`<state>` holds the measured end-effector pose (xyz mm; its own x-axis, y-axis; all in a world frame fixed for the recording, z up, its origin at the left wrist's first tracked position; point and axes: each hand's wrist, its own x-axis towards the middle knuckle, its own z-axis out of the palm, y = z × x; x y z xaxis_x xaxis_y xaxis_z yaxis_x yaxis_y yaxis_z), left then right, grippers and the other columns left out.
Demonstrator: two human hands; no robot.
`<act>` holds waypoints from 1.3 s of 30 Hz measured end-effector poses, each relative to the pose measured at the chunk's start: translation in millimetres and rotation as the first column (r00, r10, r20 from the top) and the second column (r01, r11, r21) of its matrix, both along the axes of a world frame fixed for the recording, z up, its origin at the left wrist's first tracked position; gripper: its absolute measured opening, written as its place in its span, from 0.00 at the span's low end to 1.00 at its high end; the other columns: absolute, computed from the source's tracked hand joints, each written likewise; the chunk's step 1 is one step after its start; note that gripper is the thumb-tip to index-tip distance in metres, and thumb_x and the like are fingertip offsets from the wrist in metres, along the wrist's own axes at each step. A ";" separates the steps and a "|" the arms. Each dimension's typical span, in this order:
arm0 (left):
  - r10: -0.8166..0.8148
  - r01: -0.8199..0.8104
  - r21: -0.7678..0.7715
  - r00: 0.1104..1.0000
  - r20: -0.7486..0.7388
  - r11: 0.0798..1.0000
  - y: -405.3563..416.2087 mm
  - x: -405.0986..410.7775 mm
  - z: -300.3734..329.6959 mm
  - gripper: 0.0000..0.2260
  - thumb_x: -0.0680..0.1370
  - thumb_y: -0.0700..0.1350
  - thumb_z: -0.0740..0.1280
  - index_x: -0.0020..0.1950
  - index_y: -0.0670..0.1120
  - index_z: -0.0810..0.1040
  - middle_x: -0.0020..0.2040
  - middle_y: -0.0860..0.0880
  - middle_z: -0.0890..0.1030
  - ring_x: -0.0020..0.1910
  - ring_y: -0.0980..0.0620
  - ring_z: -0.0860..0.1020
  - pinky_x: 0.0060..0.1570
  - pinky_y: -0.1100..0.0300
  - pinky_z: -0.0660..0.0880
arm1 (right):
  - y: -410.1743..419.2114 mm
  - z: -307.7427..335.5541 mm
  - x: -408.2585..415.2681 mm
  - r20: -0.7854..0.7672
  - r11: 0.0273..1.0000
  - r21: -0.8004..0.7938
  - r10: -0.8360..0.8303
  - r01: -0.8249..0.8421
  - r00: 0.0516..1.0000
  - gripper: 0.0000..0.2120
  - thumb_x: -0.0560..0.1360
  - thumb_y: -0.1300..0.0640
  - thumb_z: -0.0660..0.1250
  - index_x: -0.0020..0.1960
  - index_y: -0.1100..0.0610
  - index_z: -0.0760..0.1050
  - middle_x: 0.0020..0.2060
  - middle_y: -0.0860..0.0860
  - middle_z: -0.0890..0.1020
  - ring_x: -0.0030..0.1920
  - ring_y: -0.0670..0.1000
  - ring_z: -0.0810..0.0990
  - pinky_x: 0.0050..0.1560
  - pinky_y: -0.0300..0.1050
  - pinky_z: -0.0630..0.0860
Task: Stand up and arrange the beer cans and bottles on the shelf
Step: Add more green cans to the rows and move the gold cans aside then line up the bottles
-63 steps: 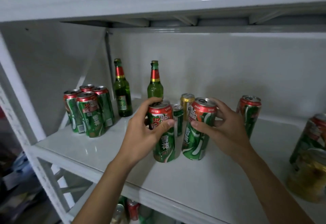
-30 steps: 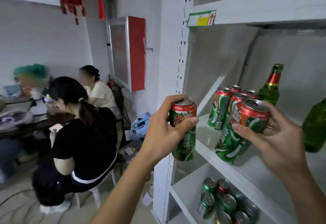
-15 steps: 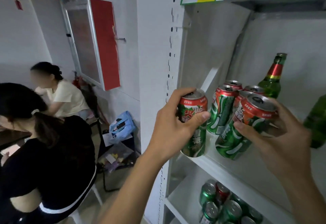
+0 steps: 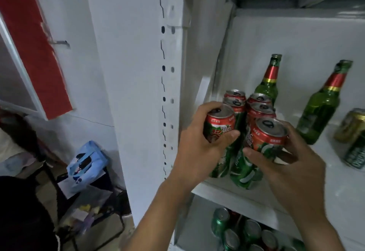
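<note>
Left hand (image 4: 197, 152) grips one upright can (image 4: 218, 132), right hand (image 4: 286, 163) grips a tilted can (image 4: 262, 138), both at the shelf (image 4: 246, 197) front, four standing cans (image 4: 248, 102) just beyond the fingertips.

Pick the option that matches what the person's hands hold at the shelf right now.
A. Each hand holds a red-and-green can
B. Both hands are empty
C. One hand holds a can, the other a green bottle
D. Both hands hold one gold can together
A: the left hand grips one red-and-green can and the right hand grips another can, just in front of the standing cans.
</note>
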<state>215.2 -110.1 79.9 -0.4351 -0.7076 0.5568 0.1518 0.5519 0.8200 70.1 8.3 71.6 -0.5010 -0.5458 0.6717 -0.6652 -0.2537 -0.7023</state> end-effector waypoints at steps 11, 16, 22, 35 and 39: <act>-0.008 0.011 -0.048 0.999 0.050 0.999 -31.2 -12.7 -17.6 0.28 0.76 0.47 0.78 0.70 0.63 0.70 0.63 0.60 0.81 0.60 0.65 0.80 0.54 0.77 0.73 | -10.4 -9.8 11.4 0.009 0.950 0.060 -0.308 0.307 0.951 0.34 0.62 0.41 0.82 0.64 0.31 0.71 0.48 0.18 0.77 0.49 0.26 0.79 0.46 0.18 0.71; -0.034 0.036 -0.067 0.999 0.043 0.997 -33.0 -23.4 -21.4 0.30 0.77 0.49 0.76 0.73 0.66 0.68 0.66 0.65 0.77 0.62 0.71 0.76 0.55 0.78 0.72 | -17.5 -10.6 10.2 -0.054 0.929 0.147 -0.336 0.340 0.940 0.37 0.64 0.38 0.80 0.68 0.36 0.69 0.41 0.20 0.76 0.46 0.23 0.77 0.45 0.19 0.71; -0.088 0.087 -0.061 0.996 -0.015 0.994 -26.3 -32.4 -22.0 0.29 0.79 0.52 0.74 0.78 0.58 0.67 0.70 0.59 0.77 0.66 0.62 0.78 0.63 0.63 0.77 | -20.1 -14.8 6.3 -0.038 0.928 0.185 -0.321 0.323 0.946 0.39 0.65 0.38 0.80 0.71 0.30 0.64 0.40 0.18 0.76 0.43 0.22 0.77 0.42 0.18 0.71; -0.352 0.369 0.128 0.926 -0.133 0.921 -32.6 -36.6 -70.6 0.33 0.83 0.43 0.69 0.83 0.61 0.57 0.75 0.60 0.74 0.75 0.57 0.74 0.66 0.61 0.76 | -16.8 -63.5 -10.0 0.109 0.947 0.303 -0.150 0.110 0.983 0.43 0.67 0.46 0.81 0.71 0.25 0.60 0.50 0.21 0.80 0.49 0.27 0.81 0.43 0.21 0.74; -0.387 0.411 0.158 0.908 -0.163 0.898 -35.9 -38.9 -72.3 0.33 0.82 0.43 0.68 0.83 0.59 0.58 0.75 0.60 0.75 0.74 0.58 0.74 0.63 0.65 0.76 | -16.7 -65.3 -10.6 0.108 0.950 0.292 -0.149 0.111 0.983 0.45 0.67 0.46 0.82 0.75 0.30 0.61 0.50 0.22 0.80 0.49 0.28 0.82 0.45 0.22 0.75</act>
<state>176.3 -145.9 7.6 -0.6382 -0.5841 0.5015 0.4344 0.2647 0.8610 59.5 -8.3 6.3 -0.6513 -0.6288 0.4248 -0.5797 0.0511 -0.8132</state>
